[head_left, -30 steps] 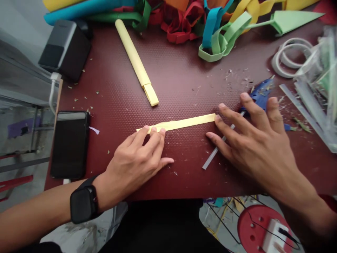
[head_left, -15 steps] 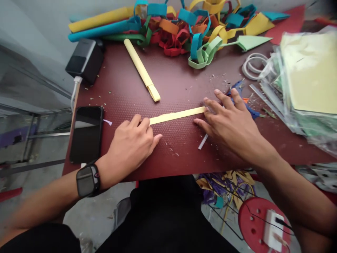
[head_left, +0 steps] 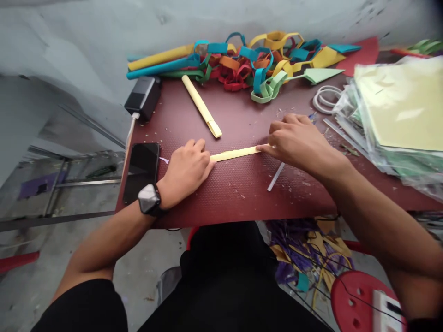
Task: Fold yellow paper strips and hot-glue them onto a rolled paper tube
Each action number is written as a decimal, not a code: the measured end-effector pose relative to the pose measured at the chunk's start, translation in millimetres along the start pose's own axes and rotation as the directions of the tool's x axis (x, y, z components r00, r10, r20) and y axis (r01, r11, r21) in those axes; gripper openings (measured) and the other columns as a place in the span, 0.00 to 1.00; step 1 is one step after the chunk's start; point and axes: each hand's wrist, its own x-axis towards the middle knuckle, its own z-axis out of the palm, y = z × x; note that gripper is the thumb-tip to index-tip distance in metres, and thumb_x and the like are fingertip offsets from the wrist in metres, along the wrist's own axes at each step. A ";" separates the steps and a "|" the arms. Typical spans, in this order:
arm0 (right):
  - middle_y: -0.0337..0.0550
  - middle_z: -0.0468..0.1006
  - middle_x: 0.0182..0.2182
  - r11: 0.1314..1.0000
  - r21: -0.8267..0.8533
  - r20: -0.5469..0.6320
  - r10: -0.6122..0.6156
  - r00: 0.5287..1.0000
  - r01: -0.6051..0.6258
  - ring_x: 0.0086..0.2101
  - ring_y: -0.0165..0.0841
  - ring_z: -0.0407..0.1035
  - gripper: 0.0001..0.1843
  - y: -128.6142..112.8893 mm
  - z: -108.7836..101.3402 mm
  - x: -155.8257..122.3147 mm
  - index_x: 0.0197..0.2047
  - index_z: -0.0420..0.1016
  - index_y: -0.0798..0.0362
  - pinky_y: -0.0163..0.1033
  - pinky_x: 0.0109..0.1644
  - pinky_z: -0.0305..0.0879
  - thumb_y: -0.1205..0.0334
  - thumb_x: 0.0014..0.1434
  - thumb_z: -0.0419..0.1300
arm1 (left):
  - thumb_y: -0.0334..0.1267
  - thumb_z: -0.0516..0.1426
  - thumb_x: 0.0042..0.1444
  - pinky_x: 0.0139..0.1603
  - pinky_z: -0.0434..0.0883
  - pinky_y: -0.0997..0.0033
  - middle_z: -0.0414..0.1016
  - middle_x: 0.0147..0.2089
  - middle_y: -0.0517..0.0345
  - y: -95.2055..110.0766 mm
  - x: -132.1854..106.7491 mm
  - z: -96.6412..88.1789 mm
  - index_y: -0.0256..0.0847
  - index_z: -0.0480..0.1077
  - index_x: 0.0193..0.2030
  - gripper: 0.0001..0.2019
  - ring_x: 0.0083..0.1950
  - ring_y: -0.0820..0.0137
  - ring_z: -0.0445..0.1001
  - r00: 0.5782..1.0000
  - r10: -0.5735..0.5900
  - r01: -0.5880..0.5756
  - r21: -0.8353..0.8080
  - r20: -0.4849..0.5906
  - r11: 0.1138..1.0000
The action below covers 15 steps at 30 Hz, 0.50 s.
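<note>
A narrow pale yellow paper strip [head_left: 237, 153] lies across the tabletop between my two hands. My left hand [head_left: 187, 168], with curled fingers, holds its left end against the table and hides that end. At the other end, my right hand [head_left: 299, 140] has its fingers bent together and its thumb on the strip; the tip is covered. Just beyond the strip lies a rolled pale yellow paper tube [head_left: 201, 106] with a flattened end. A thin clear plastic piece [head_left: 276, 177] sticks out below my right hand.
A phone [head_left: 141, 168] and a black power adapter [head_left: 143, 97] sit at the left of the brown table [head_left: 221, 203]. Colourful paper chains [head_left: 238, 62] lie along the back. Bagged paper sheets [head_left: 398, 106] and a coiled white cable [head_left: 325, 99] are at the right.
My right hand has gone from spread fingers to bent fingers with the thumb on the strip. My left hand stays at the left end. The camera view has shifted.
</note>
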 end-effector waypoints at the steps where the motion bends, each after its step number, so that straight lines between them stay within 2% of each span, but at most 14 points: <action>1: 0.55 0.81 0.39 1.000 -0.012 -0.001 -0.017 1.000 0.017 0.48 0.49 0.70 0.27 -0.7 -1.2 7.6 0.34 0.84 0.51 0.54 0.55 0.64 0.45 0.78 0.56 | 0.42 0.58 0.77 0.38 0.67 0.59 0.80 0.49 0.45 -0.8 1.8 1.6 0.36 0.79 0.41 0.15 0.49 0.55 0.75 1.000 -0.001 0.001 -0.005 -0.009 1.000; 3: 0.55 0.81 0.41 0.998 -0.004 0.020 -0.061 0.998 0.061 0.46 0.48 0.69 0.23 -4.9 -2.7 22.9 0.36 0.84 0.52 0.51 0.51 0.62 0.46 0.77 0.59 | 0.40 0.59 0.77 0.39 0.67 0.60 0.81 0.49 0.47 -1.7 4.5 3.3 0.36 0.78 0.48 0.09 0.49 0.56 0.75 1.000 -0.004 0.004 -0.014 -0.017 1.000; 6: 0.54 0.81 0.42 0.978 0.132 0.042 -0.171 0.984 0.164 0.43 0.46 0.69 0.18 -13.9 -0.1 41.2 0.41 0.85 0.52 0.48 0.46 0.60 0.48 0.75 0.63 | 0.36 0.58 0.77 0.42 0.69 0.59 0.81 0.50 0.49 -3.2 7.4 4.2 0.37 0.76 0.55 0.08 0.50 0.55 0.75 1.000 0.003 -0.003 -0.032 0.001 0.999; 11: 0.52 0.80 0.43 0.882 0.352 -0.050 -0.315 0.948 0.312 0.44 0.43 0.70 0.17 -19.2 17.6 48.0 0.48 0.84 0.54 0.46 0.49 0.61 0.49 0.76 0.62 | 0.38 0.56 0.78 0.52 0.72 0.56 0.80 0.51 0.48 -10.3 10.7 8.0 0.37 0.78 0.55 0.11 0.53 0.54 0.75 0.995 0.001 0.014 -0.139 0.104 0.990; 15: 0.53 0.79 0.46 0.872 0.347 -0.123 -0.322 0.939 0.344 0.44 0.42 0.68 0.20 -21.8 27.9 42.3 0.59 0.83 0.54 0.46 0.51 0.60 0.48 0.79 0.59 | 0.34 0.58 0.76 0.55 0.72 0.57 0.79 0.50 0.48 -12.6 10.0 10.0 0.36 0.76 0.50 0.06 0.52 0.57 0.74 0.995 0.037 -0.010 -0.264 0.096 0.964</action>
